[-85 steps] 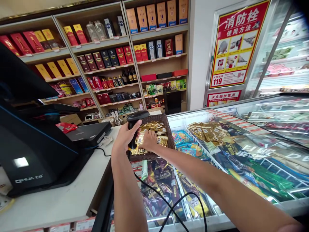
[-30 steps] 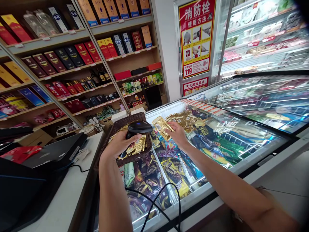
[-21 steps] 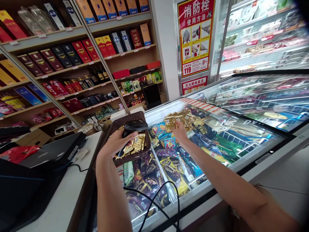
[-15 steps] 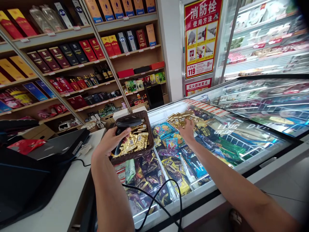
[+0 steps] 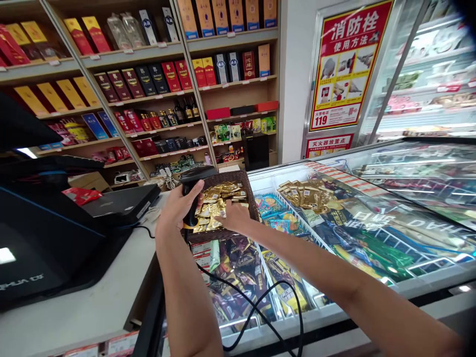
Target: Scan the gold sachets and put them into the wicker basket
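The left hand [image 5: 177, 207] is clamped around the handle of a black scanner [image 5: 198, 173], beside the brown basket [image 5: 253, 199]. Inside this basket lie many gold packets [image 5: 208, 210]. The right hand [image 5: 237, 217] reaches in and touches them; I cannot tell if its fingers close on one. Another gold pile [image 5: 311, 195] lies to the right, on the freezer [image 5: 386, 290] side.

Left hand [image 5: 178, 204] curls, right hand [image 5: 235, 217] reaches palm-down.

Framed red poster [image 5: 349, 69], boxes [image 5: 171, 78] lining wooden shelves [image 5: 238, 96], black checkout terminal [image 5: 44, 233]
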Demonstrator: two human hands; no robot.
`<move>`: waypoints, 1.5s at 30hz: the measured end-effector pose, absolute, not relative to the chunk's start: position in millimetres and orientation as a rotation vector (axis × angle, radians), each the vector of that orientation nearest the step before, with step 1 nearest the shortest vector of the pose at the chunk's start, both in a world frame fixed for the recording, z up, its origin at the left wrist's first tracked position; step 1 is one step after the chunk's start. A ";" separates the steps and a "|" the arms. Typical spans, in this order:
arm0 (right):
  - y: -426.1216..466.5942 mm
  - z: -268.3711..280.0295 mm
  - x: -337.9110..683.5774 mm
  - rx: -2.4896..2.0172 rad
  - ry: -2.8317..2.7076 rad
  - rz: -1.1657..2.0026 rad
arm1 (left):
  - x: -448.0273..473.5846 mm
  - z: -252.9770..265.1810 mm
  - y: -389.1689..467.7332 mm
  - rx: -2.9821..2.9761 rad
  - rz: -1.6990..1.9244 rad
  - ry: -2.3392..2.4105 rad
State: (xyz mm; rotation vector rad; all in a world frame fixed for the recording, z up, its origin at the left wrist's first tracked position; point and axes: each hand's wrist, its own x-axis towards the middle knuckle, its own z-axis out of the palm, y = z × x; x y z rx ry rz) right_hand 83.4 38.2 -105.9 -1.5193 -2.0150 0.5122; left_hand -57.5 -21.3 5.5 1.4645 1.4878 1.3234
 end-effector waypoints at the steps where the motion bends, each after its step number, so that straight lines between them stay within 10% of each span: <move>1: 38.9 -105.4 73.6 -1.552 -2.037 0.488 | -56.3 5.8 -21.6 1.471 1.318 1.479; 32: 49.3 -147.2 230.9 -0.794 -0.444 1.361 | -2.2 11.3 -15.6 1.668 0.952 1.490; 45: 31.2 -167.4 206.5 -1.421 -1.327 1.037 | 0.8 6.5 -10.5 1.843 0.790 1.552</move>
